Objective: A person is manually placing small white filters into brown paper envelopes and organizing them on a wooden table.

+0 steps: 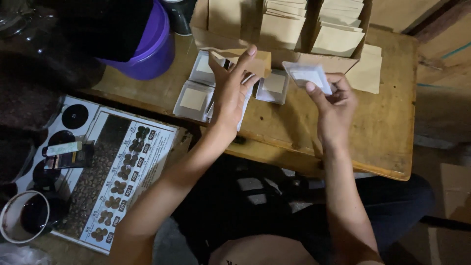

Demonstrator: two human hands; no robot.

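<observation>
My left hand (231, 88) holds a folded tan paper piece (255, 61) above several small clear plastic pouches (194, 99) with tan cards inside, lying on the low wooden table (387, 127). My right hand (333, 100) pinches a single clear plastic pouch (308, 75) up off the table, to the right of the left hand. Behind both hands stands a cardboard box (324, 61) filled with upright tan envelopes (280, 27).
A purple bucket (152, 49) stands at the table's back left. A loose stack of tan envelopes (368, 73) lies right of the box. On the floor at left lie a printed chart of coffee beans (122, 172), a phone (68, 156) and a dark cup (27, 216).
</observation>
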